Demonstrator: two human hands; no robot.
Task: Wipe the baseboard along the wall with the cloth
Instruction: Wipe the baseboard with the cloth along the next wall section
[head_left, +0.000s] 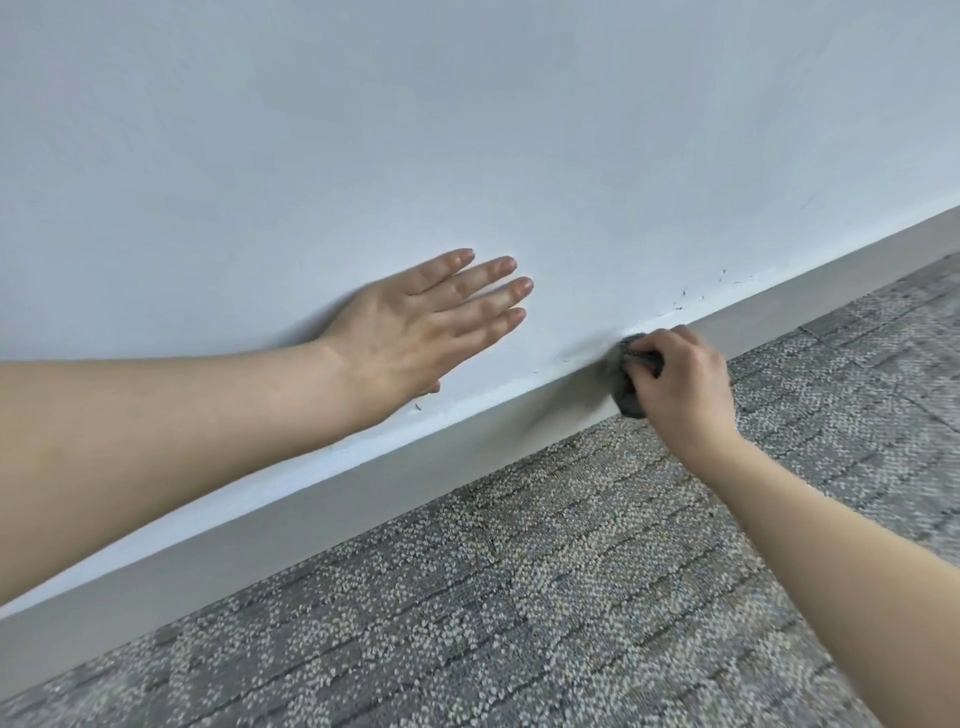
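Observation:
A grey baseboard (332, 499) runs diagonally from lower left to upper right between the white wall (467, 130) and the carpet. My right hand (680, 379) grips a bunched dark grey cloth (631, 397) and holds it against the baseboard's face and top edge. Most of the cloth is hidden under my fingers. My left hand (421, 327) lies flat on the wall above the baseboard, fingers straight and together, to the left of the cloth.
Grey patterned carpet (571, 597) covers the floor up to the baseboard. Small dark scuff marks (691, 299) dot the wall just above the baseboard, right of the cloth.

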